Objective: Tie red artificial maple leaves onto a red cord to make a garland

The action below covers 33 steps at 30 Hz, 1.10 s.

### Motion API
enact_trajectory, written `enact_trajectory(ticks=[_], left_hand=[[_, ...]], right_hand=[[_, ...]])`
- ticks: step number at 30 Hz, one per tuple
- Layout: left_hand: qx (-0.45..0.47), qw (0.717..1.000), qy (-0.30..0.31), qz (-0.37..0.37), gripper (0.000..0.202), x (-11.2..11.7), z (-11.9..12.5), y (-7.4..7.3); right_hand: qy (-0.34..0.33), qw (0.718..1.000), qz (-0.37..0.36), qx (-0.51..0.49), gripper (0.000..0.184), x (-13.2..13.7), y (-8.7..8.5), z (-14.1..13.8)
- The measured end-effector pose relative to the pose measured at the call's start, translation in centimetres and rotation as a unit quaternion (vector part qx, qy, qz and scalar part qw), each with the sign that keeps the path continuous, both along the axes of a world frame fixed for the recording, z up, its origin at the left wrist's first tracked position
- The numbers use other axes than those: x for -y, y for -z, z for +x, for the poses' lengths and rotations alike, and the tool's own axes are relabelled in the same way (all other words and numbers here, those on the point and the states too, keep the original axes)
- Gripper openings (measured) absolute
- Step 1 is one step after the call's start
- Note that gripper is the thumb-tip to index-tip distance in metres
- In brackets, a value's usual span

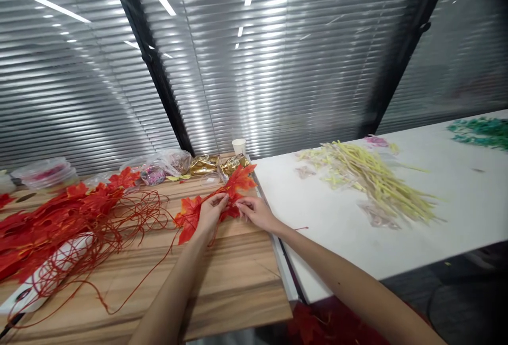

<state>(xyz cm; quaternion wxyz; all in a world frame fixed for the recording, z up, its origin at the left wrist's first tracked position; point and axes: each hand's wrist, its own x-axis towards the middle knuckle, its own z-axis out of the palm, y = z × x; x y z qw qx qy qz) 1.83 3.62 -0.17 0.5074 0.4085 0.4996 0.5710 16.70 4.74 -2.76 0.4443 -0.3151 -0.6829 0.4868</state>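
Taking the held leaves as the clock's centre, we see a stack of clear plastic tubs [45, 170] at nine o'clock, too blurred to count. Just below it lies one heap of red cloth-like leaves [67, 212], too many to number. At eight o'clock one white power strip [65, 257] lies partly under a loose, wiry tangle of red cord [133, 212].

Our left hand [212, 210] has its forearm rising from seven o'clock; thumb and forefinger grip the leaf bunch [189, 215] — at least two jagged, orange-red leaves, held just above the wood-grained board [238, 281]. Two shiny gold packets, one at eleven o'clock [203, 165] and one at twelve [234, 164], lie near a single white cup [238, 146].

Our right hand [256, 211], its forearm slanting in from four o'clock, has thumb and fingertips drawn together beside the bunch — whether they pinch anything, we cannot tell.

At three o'clock, one pile of thin yellow strips [381, 181] spreads over the smooth white table [341, 244], with one pink bundle [375, 141] near its far end and crinkled green pieces [484, 132] at the far right.
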Motion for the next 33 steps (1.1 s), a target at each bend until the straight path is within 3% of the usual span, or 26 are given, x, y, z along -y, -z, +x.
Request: enact_trajectory(ticks=[5, 10, 18, 33], left_hand=[[0.099, 0.993, 0.046, -0.043, 0.030, 0.1, 0.3, 0.2], [0.165, 0.982, 0.089, -0.015, 0.022, 0.5, 1.1, 0.1], [0.191, 0.976, 0.105, 0.007, 0.024, 0.4, 1.4, 0.9], [0.203, 0.974, 0.102, 0.010, 0.016, 0.6, 1.7, 0.9]], right_hand=[[0.031, 0.998, 0.047, -0.004, 0.026, 0.3, -0.7, 0.2], [0.052, 0.997, 0.062, -0.017, 0.024, 1.0, -1.5, 0.2], [0.141, 0.978, 0.152, 0.025, 0.021, 1.2, -0.9, 0.1], [0.162, 0.971, 0.169, 0.041, 0.023, 1.6, -0.6, -0.2]])
